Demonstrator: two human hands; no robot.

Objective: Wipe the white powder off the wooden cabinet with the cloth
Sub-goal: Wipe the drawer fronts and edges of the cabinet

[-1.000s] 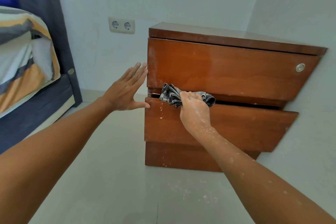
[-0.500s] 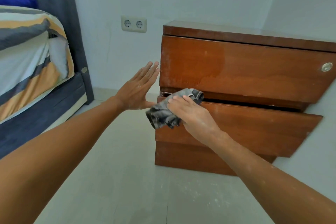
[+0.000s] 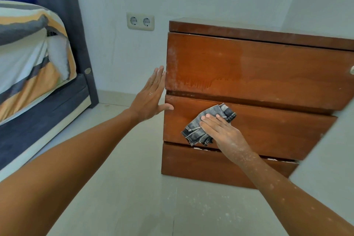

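The reddish-brown wooden cabinet with three drawer fronts (image 3: 258, 74) stands on the pale tiled floor (image 3: 118, 197), filling the frame from 12 to 4 o'clock. The right hand (image 3: 222, 132) lies flat, fingers together, pressing a crumpled grey denim-like cloth (image 3: 199, 130) against the left part of the middle drawer front (image 3: 277, 132); the palm bears down so the fabric drags powder off instead of sliding over it. The cloth hangs partly free at 8 o'clock of the hand, bunched to give a thick wiping pad.

The left hand (image 3: 151, 96) is open, fingers straight and close together, laid along the cabinet's left edge at 9 o'clock of the cloth, the thumb hooked onto the drawer front. This looks like a brace, keeping the cabinet and drawer from shifting under the rubbing.

White powder (image 3: 173, 67) shows as a faint haze down the top drawer's left margin, and specks dust the right forearm and the floor at 6 o'clock, so wiping seems unfinished.
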